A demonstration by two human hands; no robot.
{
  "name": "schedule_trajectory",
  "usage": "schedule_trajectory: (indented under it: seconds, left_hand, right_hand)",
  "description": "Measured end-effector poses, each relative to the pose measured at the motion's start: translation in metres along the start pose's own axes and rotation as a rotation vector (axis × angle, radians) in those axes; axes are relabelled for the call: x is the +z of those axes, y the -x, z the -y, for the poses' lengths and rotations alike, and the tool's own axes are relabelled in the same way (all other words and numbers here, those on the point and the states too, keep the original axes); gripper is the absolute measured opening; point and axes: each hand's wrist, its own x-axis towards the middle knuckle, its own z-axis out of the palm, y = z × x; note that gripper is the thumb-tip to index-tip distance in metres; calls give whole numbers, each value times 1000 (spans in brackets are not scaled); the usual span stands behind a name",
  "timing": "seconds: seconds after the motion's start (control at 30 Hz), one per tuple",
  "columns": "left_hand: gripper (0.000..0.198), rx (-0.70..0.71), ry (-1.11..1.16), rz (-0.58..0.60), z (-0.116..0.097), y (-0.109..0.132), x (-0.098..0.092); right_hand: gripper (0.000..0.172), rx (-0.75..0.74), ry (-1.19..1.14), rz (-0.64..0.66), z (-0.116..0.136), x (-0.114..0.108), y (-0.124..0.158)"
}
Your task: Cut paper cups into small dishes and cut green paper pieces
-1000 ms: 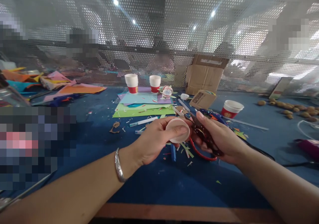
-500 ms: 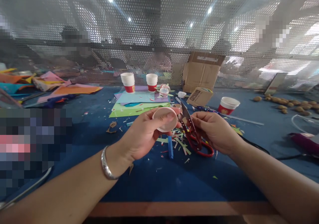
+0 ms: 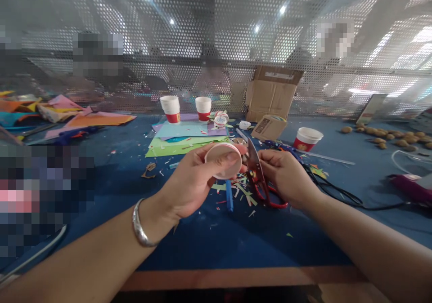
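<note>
My left hand (image 3: 194,181) is closed around a round white paper cup bottom (image 3: 216,153) with a thin reddish edge; its thumb lies across the flat face. A pair of scissors (image 3: 259,172) with red handles is in my right hand (image 3: 292,175), blades pointing up and nearly together just right of the cup bottom. Whether the blades touch the paper cannot be seen. Beneath both hands lie many paper scraps (image 3: 248,198) in green, white and red, with a blue strip (image 3: 229,196) among them.
Coloured paper sheets (image 3: 175,148) lie ahead, near stacked paper cups (image 3: 172,109) and another cup (image 3: 203,109). One cup (image 3: 308,139) stands to the right. A cardboard box (image 3: 272,98) leans at the back. Walnut-like things (image 3: 401,136), a purple tool (image 3: 410,188) and black cable (image 3: 340,195) are right.
The scissor blades have drawn closer together. The cup bottom has turned slightly in my left hand, its reddish edge now showing. The whole view has shifted a little.
</note>
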Motion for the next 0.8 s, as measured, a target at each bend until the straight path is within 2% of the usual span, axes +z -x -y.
schedule_trajectory:
  seconds: [0.1, 0.23, 0.37, 0.43, 0.57, 0.7, 0.8]
  left_hand:
    - [21, 45, 11, -65, -2, -4, -7]
    - [20, 54, 32, -84, -2, -6, -10]
    - [19, 68, 34, -86, 1, -6, -8]
    - [20, 64, 11, -88, 3, -6, -6]
    - [20, 61, -13, -58, 6, -6, -3]
    - [17, 60, 10, -36, 7, -7, -1]
    - [16, 64, 22, -27, 8, -7, 0]
  right_hand:
    - [37, 16, -136, 16, 3, -2, 0]
    - [35, 52, -311, 158, 7, 0, 7]
    - [30, 60, -332, 308, 8, 3, 12]
    - [30, 50, -311, 307, 9, 5, 14]
    - [33, 71, -282, 223, 11, 8, 17]
    - [34, 105, -391, 224, 13, 11, 17]
    - [25, 111, -490, 178, 13, 11, 16]
